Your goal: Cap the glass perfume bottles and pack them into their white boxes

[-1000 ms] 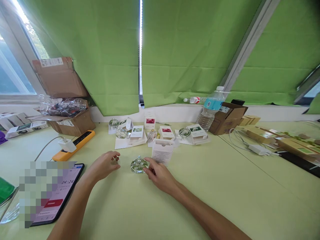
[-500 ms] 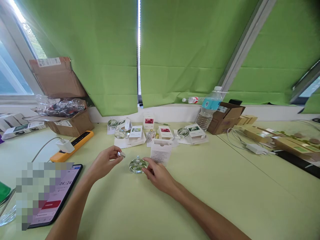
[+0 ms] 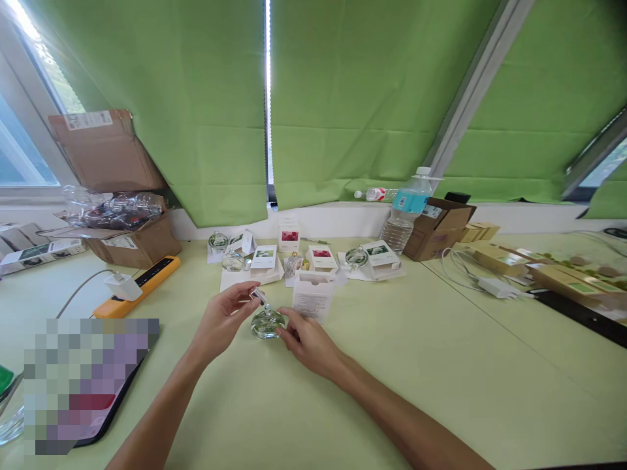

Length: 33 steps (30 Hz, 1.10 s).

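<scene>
Behind your hands, a row of glass bottles (image 3: 356, 259) and white boxes (image 3: 264, 256) runs along the back of the table (image 3: 304, 405). Closest to your work is the open box (image 3: 312, 297), standing upright just behind your right hand. To your left are a phone (image 3: 93, 398), an orange power strip (image 3: 161, 277) with a white charger (image 3: 122, 286) at it, and an open carton (image 3: 142, 245) heaped with clear plastic. To the right at the back stand a water bottle (image 3: 404, 212) and a second carton (image 3: 435, 228); nearer you, a white adapter (image 3: 502, 287) lies with its cable. Green blinds (image 3: 196, 98) hang behind everything.

The open box carries lines of print too small to read. The white boxes show red or green pictures, and the water bottle wears a blue label with a pale printed patch; you can't make out a brand. The phone's screen is mostly blurred.

Your left hand (image 3: 220, 324) has its fingertips pinched on a silvery cap (image 3: 257, 296), tilted right by the neck of the round bottle (image 3: 267, 326); whether they touch, you can't tell. That bottle stands upright on the table in front of you. Your right hand (image 3: 311, 343) is partly curled, thumb and forefinger gripping the bottle's right side.
</scene>
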Available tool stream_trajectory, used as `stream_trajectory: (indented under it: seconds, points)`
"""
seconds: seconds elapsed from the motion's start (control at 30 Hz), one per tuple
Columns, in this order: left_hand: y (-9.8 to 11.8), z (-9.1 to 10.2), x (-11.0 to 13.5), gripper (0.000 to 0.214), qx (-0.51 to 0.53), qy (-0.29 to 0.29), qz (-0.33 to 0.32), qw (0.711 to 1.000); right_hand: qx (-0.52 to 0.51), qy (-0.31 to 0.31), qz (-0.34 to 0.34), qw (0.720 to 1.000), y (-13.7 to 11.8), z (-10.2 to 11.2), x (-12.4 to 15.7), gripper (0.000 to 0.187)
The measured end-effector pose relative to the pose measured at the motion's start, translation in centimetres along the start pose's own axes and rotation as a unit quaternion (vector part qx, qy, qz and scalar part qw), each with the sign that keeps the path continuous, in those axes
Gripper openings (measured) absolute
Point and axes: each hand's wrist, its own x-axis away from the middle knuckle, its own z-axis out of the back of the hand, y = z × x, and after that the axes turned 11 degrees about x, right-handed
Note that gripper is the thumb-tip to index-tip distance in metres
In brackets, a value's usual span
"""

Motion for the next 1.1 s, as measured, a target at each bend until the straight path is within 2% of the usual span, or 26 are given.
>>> stream_trajectory:
  seconds: [0.23, 0.8, 1.1]
  points:
    - [0.3, -0.9, 0.3, 0.024, -0.09, 0.028, -0.061, 0.994, -0.004, -0.003, -0.001, 1.0, -0.1, 0.1, 0.1, 0.033]
    - [-0.8, -0.8, 0.4, 0.023, -0.145, -0.028, -0.044, 0.988, -0.006, -0.005, -0.005, 1.0, -0.2, 0.3, 0.1, 0.032]
    - [-0.9, -0.7, 0.4, 0.022, -0.153, -0.03, -0.034, 0.987, -0.009, -0.004, -0.004, 1.0, -0.1, 0.2, 0.1, 0.031]
